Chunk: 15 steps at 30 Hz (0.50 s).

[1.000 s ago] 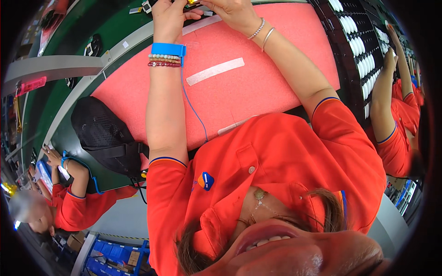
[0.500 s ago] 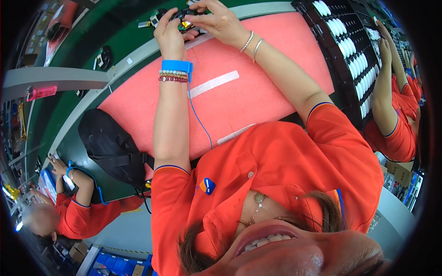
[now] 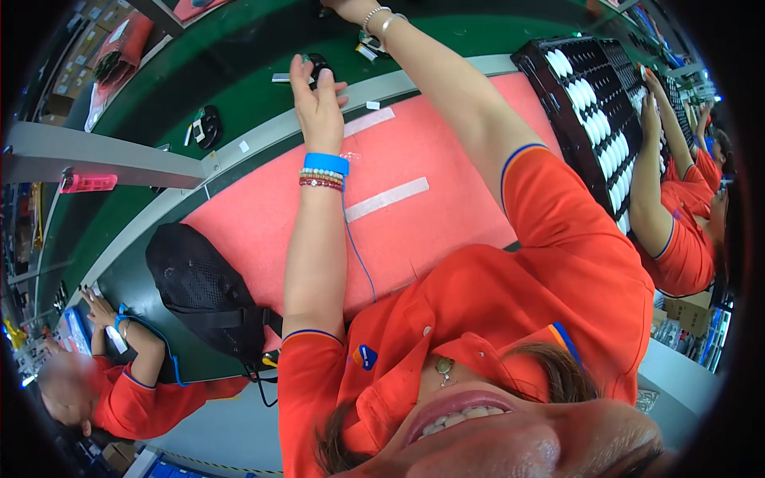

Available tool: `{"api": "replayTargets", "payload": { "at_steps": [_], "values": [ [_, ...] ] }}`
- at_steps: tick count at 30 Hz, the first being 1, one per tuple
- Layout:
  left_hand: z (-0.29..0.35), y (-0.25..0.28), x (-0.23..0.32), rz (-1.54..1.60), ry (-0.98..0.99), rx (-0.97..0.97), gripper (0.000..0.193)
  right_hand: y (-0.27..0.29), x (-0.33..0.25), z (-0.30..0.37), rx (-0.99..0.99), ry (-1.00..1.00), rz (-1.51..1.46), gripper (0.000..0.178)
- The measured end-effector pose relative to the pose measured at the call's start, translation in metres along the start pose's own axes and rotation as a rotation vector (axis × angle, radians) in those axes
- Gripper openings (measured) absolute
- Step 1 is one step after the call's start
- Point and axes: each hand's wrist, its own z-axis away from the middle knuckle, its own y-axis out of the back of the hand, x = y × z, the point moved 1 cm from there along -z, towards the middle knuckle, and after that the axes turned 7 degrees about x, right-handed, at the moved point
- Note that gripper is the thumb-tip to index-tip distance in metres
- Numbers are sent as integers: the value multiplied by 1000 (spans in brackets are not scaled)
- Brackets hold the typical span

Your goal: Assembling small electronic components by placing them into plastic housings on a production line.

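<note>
Black rounded device (image 3: 321,62) in upper middle of frame, partly behind left hand (image 3: 320,115); its long axis can't be read, silver strip (image 3: 280,78) at its left lies near-level, pointing left. Left hand's fingers splayed, contact unclear; right hand (image 3: 352,9) cropped at top edge, grip can't tell. Pink foam mat (image 3: 414,155) below. Half a second ago hands met at a device, now apart

The left forearm (image 3: 315,247) rises almost straight ahead, its hand (image 3: 321,113) held with the fingers loosely parted. The right arm (image 3: 446,95) stretches farther forward, slanting inward to the left; its hand (image 3: 351,8) meets the upper rim, the fingers mostly hidden.
</note>
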Motion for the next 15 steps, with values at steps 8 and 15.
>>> {"api": "replayTargets", "payload": {
  "at_steps": [8,15],
  "values": [
    [-4,-20,-4,-33,10,-93,38,1,88,-60,-80,167,727,35],
    [-8,-3,-13,-45,8,-40,33,101,-12,53,-342,189,709,44]
  ]
}}
